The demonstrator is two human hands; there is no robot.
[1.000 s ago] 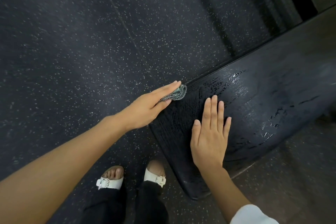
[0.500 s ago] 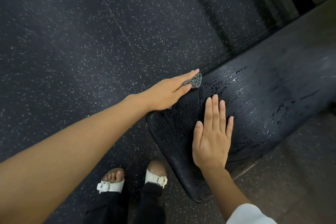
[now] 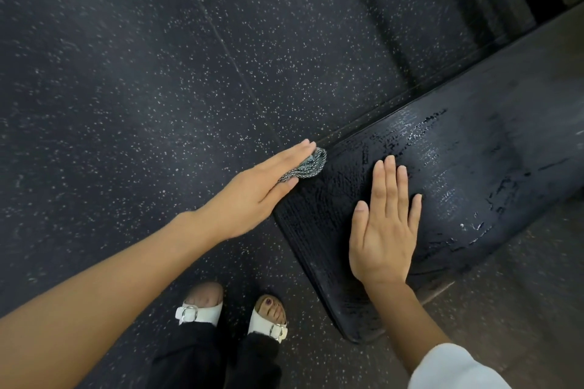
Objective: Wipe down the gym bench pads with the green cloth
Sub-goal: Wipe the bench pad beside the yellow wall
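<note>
**benchwiper:** Where's the cloth sitting right now?

**padwatch:** The small bunched grey-green woven cloth [image 3: 309, 166] is at the near left corner of the long black gym bench pad [image 3: 474, 174], right on its upper edge where it meets the side. The pad's surface is cracked and flaky, with shiny patches further along.

**benchwiper:** And the hands?

**padwatch:** The left hand [image 3: 259, 189] reaches in from the left with straight fingers laid over the cloth and the thumb under it, so the cloth is pinched between them and pushed against the pad's edge. Only a bit of cloth pokes out past the fingertips. The right hand [image 3: 384, 230] holds nothing. It lies flat, palm down, fingers stretched and slightly spread, on top of the pad just beside the cloth but apart from it.

**benchwiper:** Anything else in shot?

**padwatch:** A dark speckled rubber floor [image 3: 158, 73], two white buckled sandals [image 3: 199, 313] below the left arm (toes showing), black trousers [image 3: 196, 357], and a white sleeve [image 3: 452, 366] on the right arm.
</note>
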